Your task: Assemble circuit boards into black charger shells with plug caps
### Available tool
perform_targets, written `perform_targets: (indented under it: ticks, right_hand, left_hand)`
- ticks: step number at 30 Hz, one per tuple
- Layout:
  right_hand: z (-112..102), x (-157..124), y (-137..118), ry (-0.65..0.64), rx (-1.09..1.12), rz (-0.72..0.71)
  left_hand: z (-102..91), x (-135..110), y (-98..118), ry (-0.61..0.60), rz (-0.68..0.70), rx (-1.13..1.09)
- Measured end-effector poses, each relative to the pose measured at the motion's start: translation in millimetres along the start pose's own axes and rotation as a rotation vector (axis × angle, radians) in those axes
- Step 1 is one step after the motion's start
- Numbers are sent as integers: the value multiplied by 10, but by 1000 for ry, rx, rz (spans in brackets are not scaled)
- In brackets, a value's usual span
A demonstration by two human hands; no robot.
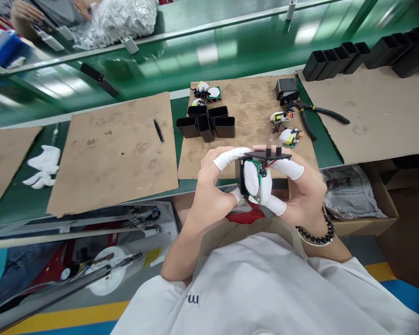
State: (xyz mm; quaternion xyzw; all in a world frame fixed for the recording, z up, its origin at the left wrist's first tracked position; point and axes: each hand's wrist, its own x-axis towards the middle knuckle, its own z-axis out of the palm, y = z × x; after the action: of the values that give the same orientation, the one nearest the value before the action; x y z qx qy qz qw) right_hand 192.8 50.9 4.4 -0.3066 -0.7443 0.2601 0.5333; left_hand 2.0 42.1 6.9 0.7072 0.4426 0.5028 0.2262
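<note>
Both my hands, with white finger cots on several fingertips, are closed around one half-assembled power adapter in front of my chest. My left hand point(209, 186) grips its black plastic housing point(241, 179) from the left. From the right, my right hand point(305, 188) holds the black plug plate point(265, 155), whose two prongs point away from me. Between them shows a green circuit board point(265, 186) with white padding and a red wire. It appears partly in the housing; how deep, I cannot tell. Some fingertips are hidden behind the parts.
Beyond my hands, several black sleeves point(205, 128) stand on cardboard point(251, 100), near loose circuit boards point(290, 137), a black case point(287, 89) and pliers point(323, 111). More sleeves point(335, 60) line the right. Left lie a black pen-like tool point(158, 130) and white gloves point(43, 165). Another person's hand point(26, 14) shows across.
</note>
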Motion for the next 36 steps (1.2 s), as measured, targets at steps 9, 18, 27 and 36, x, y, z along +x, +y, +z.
perform_targets:
  ticks: [9,18,27,36]
  right_hand:
    - [54,-2,76,38,12,-36]
    - [42,45,20,2,-19,-40]
    - [-152,146,204,-119,10,355]
    - [-77,281,528,-245,467,545]
  left_hand:
    - [-9,2,-15,-20,-20,18]
    - [-1,6,-2,-3,-47,37]
    - [141,-55,-570,-161,-415,-264]
    - [-32,-47,-489,-414,-459,-585]
